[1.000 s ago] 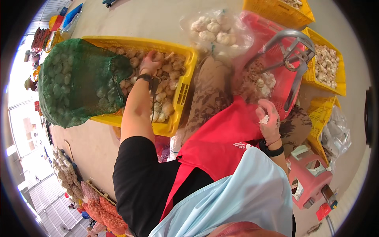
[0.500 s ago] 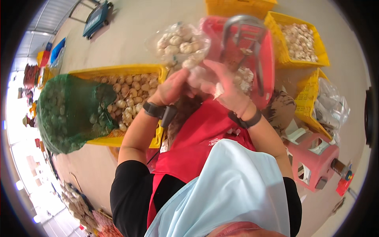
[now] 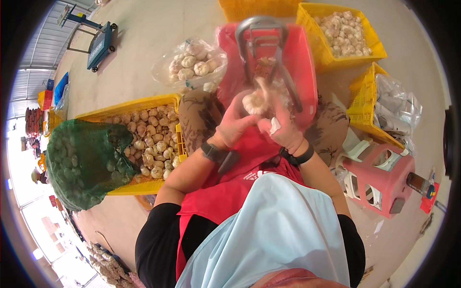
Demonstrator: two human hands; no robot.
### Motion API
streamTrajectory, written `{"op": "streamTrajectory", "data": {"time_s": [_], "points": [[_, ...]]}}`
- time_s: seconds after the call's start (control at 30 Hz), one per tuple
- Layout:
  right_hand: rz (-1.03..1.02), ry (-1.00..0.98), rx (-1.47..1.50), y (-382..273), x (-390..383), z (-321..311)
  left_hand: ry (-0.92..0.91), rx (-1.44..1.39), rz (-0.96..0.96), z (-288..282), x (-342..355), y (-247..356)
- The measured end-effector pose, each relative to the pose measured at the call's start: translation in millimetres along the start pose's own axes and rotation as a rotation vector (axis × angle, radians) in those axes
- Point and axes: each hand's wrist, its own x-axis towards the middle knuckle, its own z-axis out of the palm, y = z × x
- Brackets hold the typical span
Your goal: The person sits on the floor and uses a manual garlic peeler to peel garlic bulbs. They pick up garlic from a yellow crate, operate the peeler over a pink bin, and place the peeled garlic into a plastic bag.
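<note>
A whitish garlic bulb [image 3: 255, 103] with its stalk pointing away from me sits between my two hands over the near end of a red tub [image 3: 307, 62]. My left hand [image 3: 233, 124] closes on the bulb from the left, and my right hand [image 3: 284, 128] grips it from the right, its fingers partly smeared by motion. A small white scrap [image 3: 274, 126] clings to my right hand near the thumb. Beyond the bulb, a grey curved metal frame [image 3: 261, 21] stands in the tub. Loose pale skins beside it are blurred.
A clear bag of garlic [image 3: 158, 67] lies left of the tub. At left, a yellow crate [image 3: 129, 103] holds bulbs and a green mesh sack [image 3: 67, 158]. Another garlic crate [image 3: 331, 62], a crate with plastic bags [image 3: 362, 91] and a pink stool [image 3: 401, 180] stand at right.
My hands have come closer to me, and the garlic bulb now shows between them. The view has shifted, so the tub and bag appear further left.
</note>
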Motion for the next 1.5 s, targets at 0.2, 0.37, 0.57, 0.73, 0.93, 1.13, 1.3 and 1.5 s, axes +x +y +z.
{"op": "streamTrajectory", "data": {"time_s": [0.2,0.37,0.57,0.73,0.93,1.13,1.3,1.5], "points": [[-0.294,-0.029,-0.46,-5,24,-10,0.004,0.183,0.015,-8,6,-3],[-0.056,0.223,-0.092,-5,21,-20,-0.007,-0.001,-0.022,-17,12,-6],[-0.135,0.212,-0.551,21,30,-59,0.004,-0.032,-0.052,-24,34,0],[0.16,-0.023,-0.518,1,39,-65,-0.066,-0.029,-0.037,-29,70,-3],[0.457,-0.148,-0.4,-49,48,-66,-0.069,-0.027,-0.087,-24,88,2],[0.466,-0.198,-0.404,-57,50,-70,-0.065,-0.099,-0.092,-11,91,12],[0.396,-0.216,-0.349,-65,49,-74,-0.04,-0.133,-0.293,-16,88,19],[0.495,-0.219,-0.372,-70,55,-75,-0.052,-0.113,-0.232,-10,92,24]]}}
